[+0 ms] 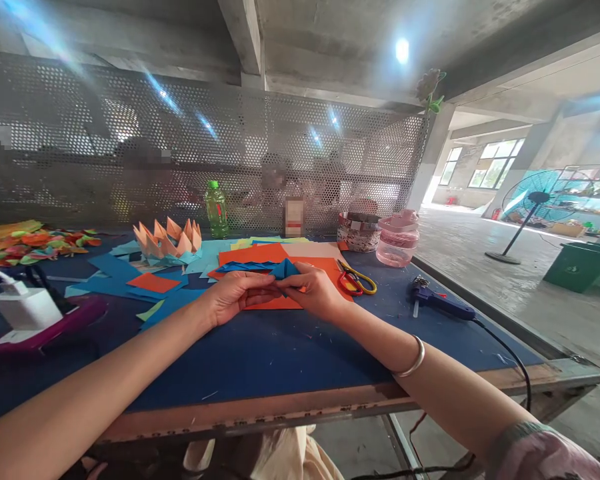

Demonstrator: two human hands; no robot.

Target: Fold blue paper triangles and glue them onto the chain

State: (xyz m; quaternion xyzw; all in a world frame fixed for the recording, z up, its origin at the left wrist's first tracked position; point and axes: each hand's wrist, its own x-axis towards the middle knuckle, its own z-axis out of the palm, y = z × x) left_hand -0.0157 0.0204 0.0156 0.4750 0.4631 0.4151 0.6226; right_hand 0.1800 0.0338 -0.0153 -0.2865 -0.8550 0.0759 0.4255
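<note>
Between my two hands is a strip of folded blue paper [250,266] with a row of points, held just above the orange sheets [260,253]. My left hand [235,295] pinches its lower edge, fingers closed. My right hand [320,290] grips the folded blue triangle at its right end; some fingers are hidden behind the paper. Scissors [356,279] with yellow and red handles lie just right of my right hand. An orange and light blue folded-paper crown [167,241] stands at the back left.
Around the blue table top [220,373] are a glue gun [443,300] with a cord, a pink water bottle [398,240], a round basket [359,231], a green bottle [217,210], colourful paper pieces [35,243] and a white plug [25,308]. A perforated screen [180,160] stands behind.
</note>
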